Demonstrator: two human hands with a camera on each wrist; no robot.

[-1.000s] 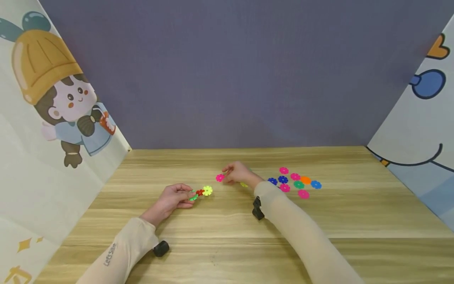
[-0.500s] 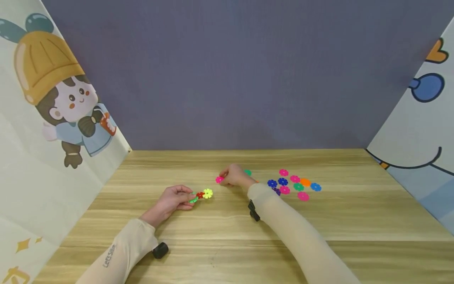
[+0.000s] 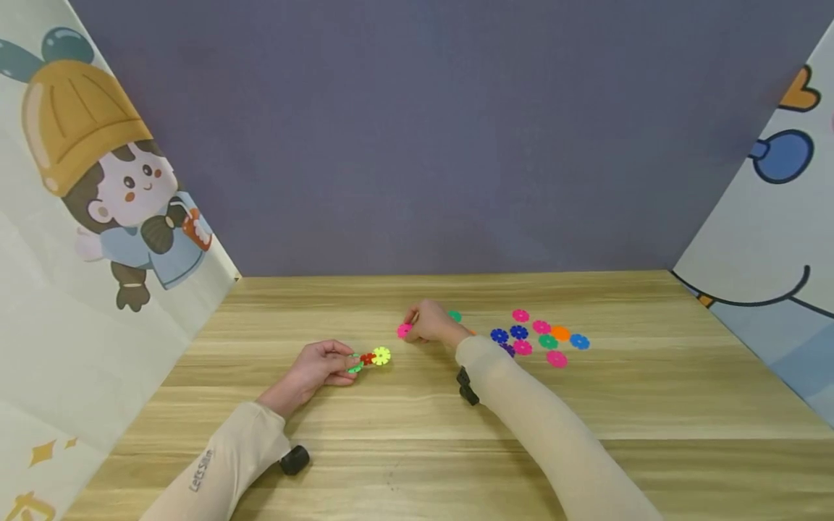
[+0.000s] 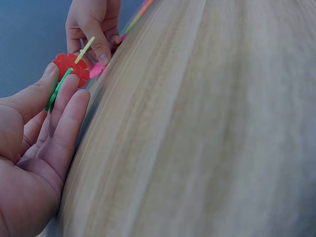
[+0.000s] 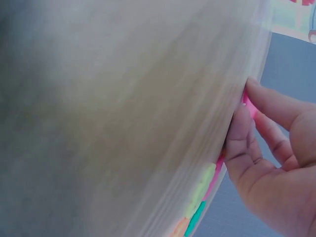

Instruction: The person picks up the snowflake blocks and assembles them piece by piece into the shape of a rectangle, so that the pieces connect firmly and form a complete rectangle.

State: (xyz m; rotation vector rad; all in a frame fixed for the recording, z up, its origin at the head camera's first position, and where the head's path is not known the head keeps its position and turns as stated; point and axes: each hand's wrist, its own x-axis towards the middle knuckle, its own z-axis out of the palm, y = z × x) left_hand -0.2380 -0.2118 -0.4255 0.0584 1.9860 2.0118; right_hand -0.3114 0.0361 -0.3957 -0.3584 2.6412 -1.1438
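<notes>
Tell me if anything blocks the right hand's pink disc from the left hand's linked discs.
Nothing visible does: in the head view, only bare table lies between the pink disc and the linked yellow disc.

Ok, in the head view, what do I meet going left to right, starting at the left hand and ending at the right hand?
Left hand → green disc → red disc → yellow disc → pink disc → right hand.
</notes>
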